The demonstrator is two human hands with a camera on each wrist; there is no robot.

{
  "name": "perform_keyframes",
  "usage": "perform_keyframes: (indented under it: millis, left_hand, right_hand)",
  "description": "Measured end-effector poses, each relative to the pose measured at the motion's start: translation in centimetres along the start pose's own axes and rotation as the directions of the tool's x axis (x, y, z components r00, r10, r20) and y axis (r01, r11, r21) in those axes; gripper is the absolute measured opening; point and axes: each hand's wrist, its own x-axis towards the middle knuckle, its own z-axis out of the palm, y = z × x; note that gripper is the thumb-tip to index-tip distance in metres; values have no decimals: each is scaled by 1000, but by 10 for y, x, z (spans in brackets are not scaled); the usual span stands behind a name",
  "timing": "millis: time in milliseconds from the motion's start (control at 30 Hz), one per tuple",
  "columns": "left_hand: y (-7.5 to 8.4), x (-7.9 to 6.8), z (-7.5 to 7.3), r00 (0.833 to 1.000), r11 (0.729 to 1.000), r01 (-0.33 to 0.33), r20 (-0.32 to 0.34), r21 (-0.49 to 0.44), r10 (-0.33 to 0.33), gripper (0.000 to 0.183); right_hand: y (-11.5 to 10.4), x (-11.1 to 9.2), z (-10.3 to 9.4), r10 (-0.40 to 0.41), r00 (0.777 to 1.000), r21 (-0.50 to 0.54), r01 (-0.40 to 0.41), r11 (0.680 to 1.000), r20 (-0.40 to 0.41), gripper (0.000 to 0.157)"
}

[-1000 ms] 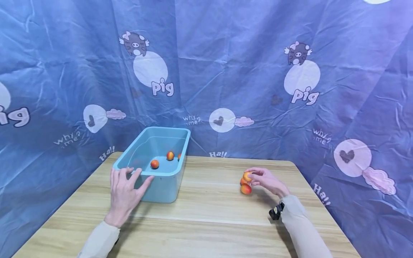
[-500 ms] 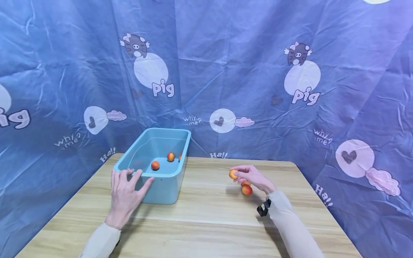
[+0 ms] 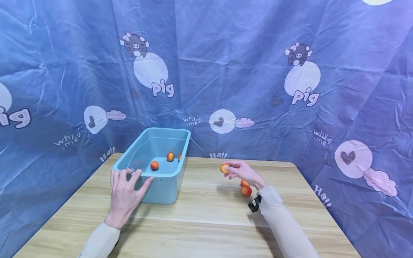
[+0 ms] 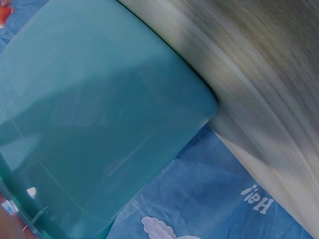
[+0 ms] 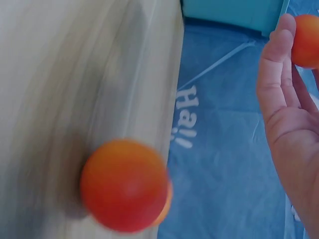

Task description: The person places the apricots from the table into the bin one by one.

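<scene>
The fruit point(image 3: 224, 168) was round and smooth, yellow-orange from the head view and deeper orange-red in the right wrist view, where the frame cut it off. The right hand point(image 3: 243, 172) pinched it between thumb and fingers, off the bench point(image 3: 206, 229) and to the right of the bin point(image 3: 162, 190). A redder near fruit point(image 3: 246, 190) and a partly covered rear fruit point(image 3: 244, 183) lay on the bench just beside that hand; whether those two touched could not be told.

The left hand point(image 3: 124, 195) held the bin, its fingers hooked over the near rim point(image 3: 167, 175). Inside lay a left fruit point(image 3: 154, 165) and a middle fruit point(image 3: 170, 156), apart; a third fruit point(image 3: 179, 157) showed only partly past the right wall point(image 3: 180, 184).

A stretch of bench separated the pinched fruit from that wall, and the bin's top stood uncovered. More wood reached toward the near side. The bench's far edge met the blue curtain point(image 3: 226, 43), close behind the bin; its right edge lay well apart from the right hand.
</scene>
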Motion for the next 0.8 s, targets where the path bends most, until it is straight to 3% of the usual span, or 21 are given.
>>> perform_keyframes:
  millis: [333,600,800]
  left_hand:
    - [0,-1,-2,1000,1000,8,13,-1,-8,61]
    - [-1,-1,-3,1000,1000,11,6,6,-11,61]
    - [-1,2,-2,1000,1000,10,29,13,-11,61]
  right_hand:
    - [-13,22,19,-74,997,27,75,997,-32,39]
    - [-19,35,32,-74,993,105,83,991,-91,47]
    - [-27,42,43,-96,992,64,102,993,-87,44]
